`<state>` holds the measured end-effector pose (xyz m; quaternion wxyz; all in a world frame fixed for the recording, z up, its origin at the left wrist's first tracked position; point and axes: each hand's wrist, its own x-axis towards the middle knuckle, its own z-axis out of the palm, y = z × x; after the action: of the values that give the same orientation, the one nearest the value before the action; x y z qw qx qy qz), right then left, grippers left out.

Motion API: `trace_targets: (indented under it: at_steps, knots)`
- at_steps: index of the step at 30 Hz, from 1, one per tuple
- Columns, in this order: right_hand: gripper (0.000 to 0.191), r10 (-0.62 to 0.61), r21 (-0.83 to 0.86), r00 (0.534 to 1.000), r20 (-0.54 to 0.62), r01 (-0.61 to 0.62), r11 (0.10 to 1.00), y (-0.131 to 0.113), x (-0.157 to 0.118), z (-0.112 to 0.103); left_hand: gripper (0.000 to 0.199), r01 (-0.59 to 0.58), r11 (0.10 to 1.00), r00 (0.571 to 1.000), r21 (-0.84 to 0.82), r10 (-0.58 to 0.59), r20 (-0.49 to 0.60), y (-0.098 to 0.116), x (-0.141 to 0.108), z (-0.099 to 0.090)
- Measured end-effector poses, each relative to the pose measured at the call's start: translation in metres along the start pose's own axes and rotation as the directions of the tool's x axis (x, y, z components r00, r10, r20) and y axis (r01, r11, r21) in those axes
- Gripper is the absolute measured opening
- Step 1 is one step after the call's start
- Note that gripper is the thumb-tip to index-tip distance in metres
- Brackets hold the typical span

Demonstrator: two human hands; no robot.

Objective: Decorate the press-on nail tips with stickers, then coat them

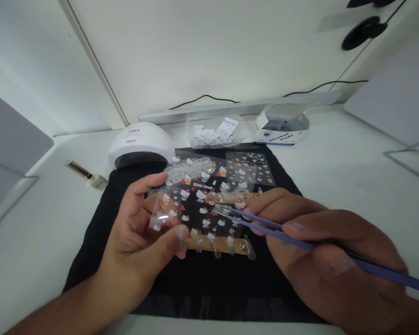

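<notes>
Held between the thumb and fingers of my left hand (143,228) is a clear sticker sheet (195,216) printed with small white cat characters wearing red bows. My right hand (321,242) grips purple tweezers (275,228), whose silver tips lie over the middle of the sheet, slightly apart. Whether the tips touch a sticker, I cannot tell. Below the sheet, a wooden strip (237,244) carries several clear nail tips. A second wooden strip (230,197) shows partly through the sheet. Behind it sits a clear case (192,170) with small compartments.
A black cloth (206,284) covers the middle of the white table. Another sticker sheet (261,170) lies at the back right. Around the cloth are a white nail lamp (139,142), a polish bottle (97,181), a clear tub of packets (216,132) and an alcohol pads box (281,130).
</notes>
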<state>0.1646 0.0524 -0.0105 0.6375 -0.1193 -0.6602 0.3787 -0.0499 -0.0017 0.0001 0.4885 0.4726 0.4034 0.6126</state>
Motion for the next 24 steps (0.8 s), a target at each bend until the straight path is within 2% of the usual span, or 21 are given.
trace_targets:
  at_steps: [3,5,7,9,11,13,15,16,19,21,24]
  knots:
    - [0.024,0.008,-0.016,1.0,0.027,-0.008,1.0,0.0,0.001,-0.002,0.052,-0.016,1.0,1.0,0.007,0.016,0.014,-0.002,0.001,0.0]
    - [0.024,0.006,-0.025,0.999,0.033,-0.006,1.0,-0.001,0.001,-0.003,0.044,-0.031,0.998,0.999,0.048,0.029,0.041,-0.004,0.001,-0.001]
    - [0.024,0.0,-0.029,1.0,0.031,0.001,1.0,-0.001,0.0,-0.003,0.033,-0.054,0.987,0.997,0.154,0.044,0.066,-0.004,0.002,-0.003]
    - [0.024,0.005,-0.032,1.0,0.015,-0.005,0.999,0.001,0.0,-0.003,0.023,-0.12,0.938,0.991,0.324,0.096,0.09,-0.001,0.005,-0.007]
    - [0.021,0.002,-0.047,1.0,-0.02,-0.003,0.999,0.003,0.004,-0.004,0.02,-0.27,0.813,0.962,0.515,0.215,0.166,0.004,0.01,-0.014]
    - [0.018,-0.023,-0.071,0.995,-0.097,0.017,0.997,0.006,0.01,-0.008,0.021,-0.425,0.605,0.904,0.673,0.326,0.278,0.011,0.015,-0.024]
    - [0.014,-0.044,-0.101,0.983,-0.178,0.026,0.994,0.008,0.018,-0.015,0.022,-0.477,0.425,0.858,0.77,0.415,0.303,0.017,0.02,-0.036]
    - [0.013,-0.051,-0.108,0.977,-0.209,0.029,0.994,0.009,0.022,-0.018,0.021,-0.479,0.38,0.834,0.791,0.479,0.275,0.018,0.021,-0.041]
    - [0.011,-0.029,-0.082,0.961,-0.275,0.007,0.997,0.013,0.03,-0.026,0.025,-0.511,0.336,0.755,0.791,0.615,0.227,0.019,0.022,-0.055]
    - [0.01,0.003,-0.048,0.947,-0.32,-0.02,0.999,0.015,0.031,-0.028,0.03,-0.526,0.347,0.747,0.776,0.626,0.226,0.016,0.022,-0.058]
    - [0.011,0.032,-0.016,0.934,-0.355,-0.041,0.999,0.016,0.031,-0.027,0.032,-0.524,0.416,0.759,0.743,0.623,0.186,0.013,0.023,-0.058]
